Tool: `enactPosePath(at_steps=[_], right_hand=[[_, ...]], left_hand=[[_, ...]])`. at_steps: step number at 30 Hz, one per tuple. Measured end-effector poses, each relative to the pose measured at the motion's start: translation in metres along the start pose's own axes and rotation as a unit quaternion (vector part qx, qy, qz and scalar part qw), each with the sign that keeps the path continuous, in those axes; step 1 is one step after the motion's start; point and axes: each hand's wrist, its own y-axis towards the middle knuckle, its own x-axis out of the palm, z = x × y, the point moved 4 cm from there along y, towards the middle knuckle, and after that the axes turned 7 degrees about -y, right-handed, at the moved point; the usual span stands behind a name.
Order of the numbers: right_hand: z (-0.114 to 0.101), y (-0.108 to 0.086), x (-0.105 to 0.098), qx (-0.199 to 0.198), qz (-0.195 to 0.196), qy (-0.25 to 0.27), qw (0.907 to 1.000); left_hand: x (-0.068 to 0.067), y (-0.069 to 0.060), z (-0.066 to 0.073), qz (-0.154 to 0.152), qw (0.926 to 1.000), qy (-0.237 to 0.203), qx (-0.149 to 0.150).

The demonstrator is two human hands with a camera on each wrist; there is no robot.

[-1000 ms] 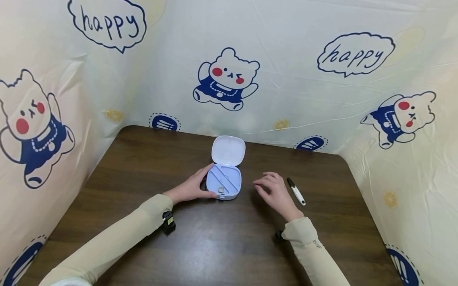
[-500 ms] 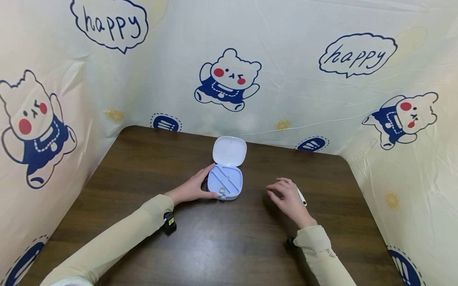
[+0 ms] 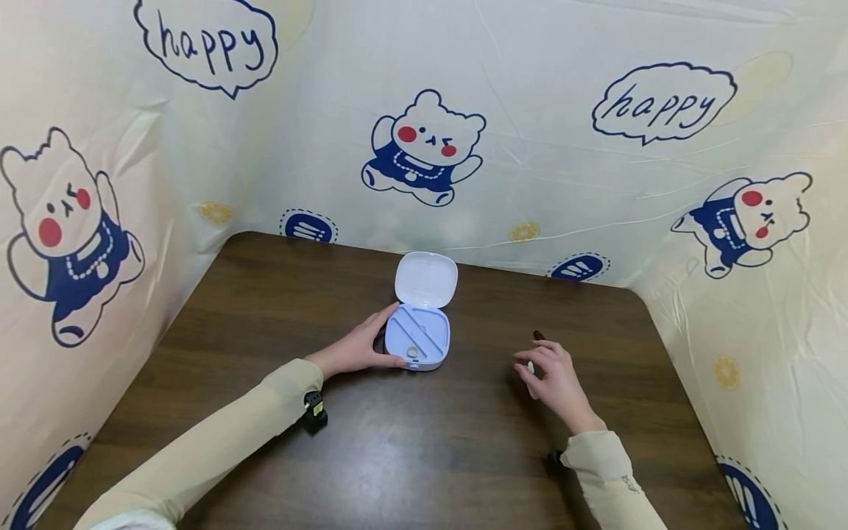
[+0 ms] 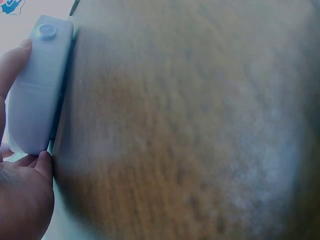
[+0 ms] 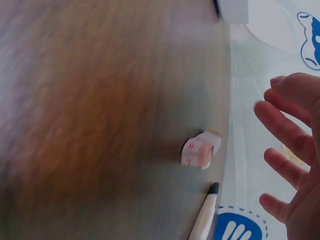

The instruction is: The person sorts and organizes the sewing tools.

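A pale blue case [image 3: 417,335] with diagonal dividers stands on the table, its white lid [image 3: 427,280] swung up at the back. A small round metallic piece [image 3: 412,352] lies inside near the front. My left hand [image 3: 361,346] grips the case from the left, thumb at its front. The left wrist view shows the case's side with a round button [image 4: 46,31]. My right hand [image 3: 556,379] hovers over the table, fingers spread and bent, holding nothing. Below it lie a small pink-and-white object [image 5: 200,150], its kind unclear, and a black-capped white marker [image 5: 205,215], mostly hidden in the head view.
A dark wooden table [image 3: 397,456] carries everything. Pale cloth [image 3: 530,169] printed with bears and "happy" bubbles encloses its back and both sides. A small black wrist device [image 3: 314,412] sits at the left cuff.
My right hand has moved right and slightly down, coming over the marker and covering most of it. A white bit now shows beside its fingers. The left hand stays on the case.
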Motion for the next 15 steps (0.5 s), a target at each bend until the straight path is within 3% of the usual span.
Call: enactPosePath(at_steps=[9,15], right_hand=[[0.013,-0.016,-0.005,-0.003,0.031,-0.035,0.9989],[0.022,-0.026,-0.005,0.02,0.025,-0.045,0.9985]], left_hand=[[0.001,0.001,0.0,-0.002,1.0,0.0,-0.002],[0.001,0.002,-0.002,0.0,1.0,0.001,-0.001]])
